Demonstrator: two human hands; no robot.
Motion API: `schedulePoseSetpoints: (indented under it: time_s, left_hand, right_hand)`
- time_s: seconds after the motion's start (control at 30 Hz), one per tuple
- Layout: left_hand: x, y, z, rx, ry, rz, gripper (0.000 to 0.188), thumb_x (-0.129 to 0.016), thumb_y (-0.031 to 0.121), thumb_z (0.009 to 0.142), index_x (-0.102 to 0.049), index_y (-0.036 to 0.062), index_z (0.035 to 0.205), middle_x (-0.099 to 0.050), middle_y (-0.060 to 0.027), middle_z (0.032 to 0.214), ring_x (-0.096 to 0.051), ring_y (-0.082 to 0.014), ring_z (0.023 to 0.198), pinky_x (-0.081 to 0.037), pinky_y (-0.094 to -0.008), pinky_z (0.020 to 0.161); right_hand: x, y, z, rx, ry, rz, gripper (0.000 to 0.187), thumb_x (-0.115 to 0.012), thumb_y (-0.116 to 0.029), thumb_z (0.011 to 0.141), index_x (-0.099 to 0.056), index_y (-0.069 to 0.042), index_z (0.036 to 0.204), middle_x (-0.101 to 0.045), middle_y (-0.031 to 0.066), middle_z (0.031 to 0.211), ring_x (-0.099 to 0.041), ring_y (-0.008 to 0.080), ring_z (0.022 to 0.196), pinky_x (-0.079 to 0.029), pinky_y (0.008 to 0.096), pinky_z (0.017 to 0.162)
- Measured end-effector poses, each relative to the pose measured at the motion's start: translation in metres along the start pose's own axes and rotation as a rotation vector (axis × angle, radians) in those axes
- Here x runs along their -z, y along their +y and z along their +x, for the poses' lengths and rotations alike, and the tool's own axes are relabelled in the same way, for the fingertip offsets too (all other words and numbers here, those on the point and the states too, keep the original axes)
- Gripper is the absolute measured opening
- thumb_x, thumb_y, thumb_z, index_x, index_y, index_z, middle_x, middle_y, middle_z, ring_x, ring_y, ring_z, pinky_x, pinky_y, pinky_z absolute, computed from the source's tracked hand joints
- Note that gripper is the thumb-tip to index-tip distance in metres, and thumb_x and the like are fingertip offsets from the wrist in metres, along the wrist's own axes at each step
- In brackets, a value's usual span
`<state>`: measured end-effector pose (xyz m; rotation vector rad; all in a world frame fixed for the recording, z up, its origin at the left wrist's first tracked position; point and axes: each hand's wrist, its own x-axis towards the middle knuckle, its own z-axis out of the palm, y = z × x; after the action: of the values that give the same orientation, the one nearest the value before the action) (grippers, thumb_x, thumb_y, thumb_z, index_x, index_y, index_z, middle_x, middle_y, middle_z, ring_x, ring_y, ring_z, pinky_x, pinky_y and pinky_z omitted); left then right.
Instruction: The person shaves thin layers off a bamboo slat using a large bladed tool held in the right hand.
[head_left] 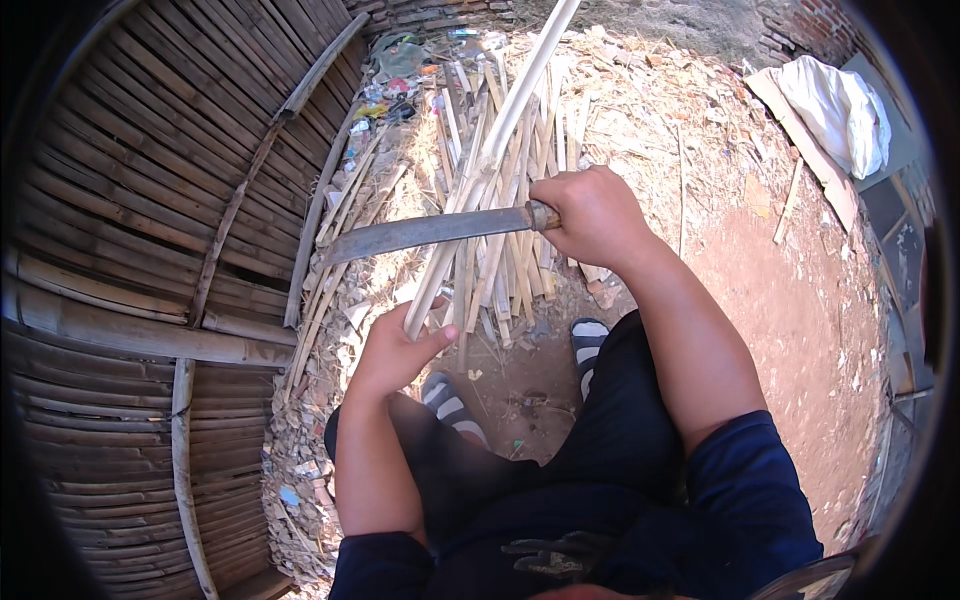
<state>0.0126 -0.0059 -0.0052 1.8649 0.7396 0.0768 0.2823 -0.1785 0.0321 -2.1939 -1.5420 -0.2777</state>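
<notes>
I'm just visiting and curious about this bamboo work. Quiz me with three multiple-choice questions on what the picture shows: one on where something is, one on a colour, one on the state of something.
1. Where does the woven bamboo panel stand?
A. on the person's left
B. on the person's right
C. behind the white cloth

2. What colour are the sleeves?
A. red
B. dark blue
C. yellow

3. How is the long bamboo strip held?
A. lying loose on the ground
B. gripped at its near end by the left hand, with the knife blade laid across it
C. tied to the wall

Answers:
1. A, since the panel fills the left side of the view.
2. B, as both upper arms show dark blue cloth.
3. B, because the left hand closes on the strip while the right hand holds the knife handle and the blade crosses it.
</notes>
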Motion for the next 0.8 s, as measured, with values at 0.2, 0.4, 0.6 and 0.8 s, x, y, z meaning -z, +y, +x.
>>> schedulePoseSetpoints:
  time_s: [0.2,0.4,0.6,0.8]
  left_hand:
    - [0.005,-0.009,-0.003,-0.002,0.023,-0.022,0.054,-0.089,0.026,0.088,-0.07,-0.0006,0.131,-0.069,-0.002,0.094,-0.06,-0.0103,0.084,-0.051,-0.0279,0.077]
    - [-0.01,-0.001,0.002,-0.068,0.028,-0.101,0.057,-0.089,0.025,0.088,-0.067,-0.0017,0.134,-0.071,-0.0054,0.1,-0.063,-0.0124,0.089,-0.051,-0.0301,0.081]
    - [-0.003,0.001,0.001,0.004,-0.001,-0.036,0.056,-0.09,0.027,0.088,-0.069,-0.0015,0.132,-0.071,-0.005,0.096,-0.062,-0.0112,0.089,-0.052,-0.0296,0.08]
    - [0.004,-0.006,-0.001,0.027,0.039,-0.016,0.055,-0.089,0.026,0.088,-0.069,-0.0008,0.131,-0.07,-0.0037,0.097,-0.06,-0.0109,0.087,-0.049,-0.0281,0.078]
  right_hand:
    - [-0.004,-0.018,0.005,0.078,-0.073,0.028,0.012,-0.076,-0.015,0.074,-0.071,-0.011,0.084,-0.069,0.0123,0.073,-0.071,0.037,0.075,-0.056,0.0507,0.072]
    - [0.002,0.028,0.008,-0.226,0.013,0.009,0.011,-0.073,-0.016,0.082,-0.071,-0.009,0.09,-0.071,0.0149,0.079,-0.071,0.0376,0.081,-0.056,0.0511,0.072]
    - [-0.004,-0.004,0.001,-0.006,-0.049,-0.012,0.013,-0.076,-0.016,0.074,-0.066,-0.011,0.08,-0.068,0.0095,0.074,-0.069,0.0364,0.075,-0.053,0.0496,0.072]
    - [-0.009,-0.017,0.007,0.037,-0.155,0.011,0.013,-0.076,-0.018,0.079,-0.074,-0.013,0.09,-0.072,0.0122,0.078,-0.073,0.0362,0.079,-0.057,0.049,0.076]
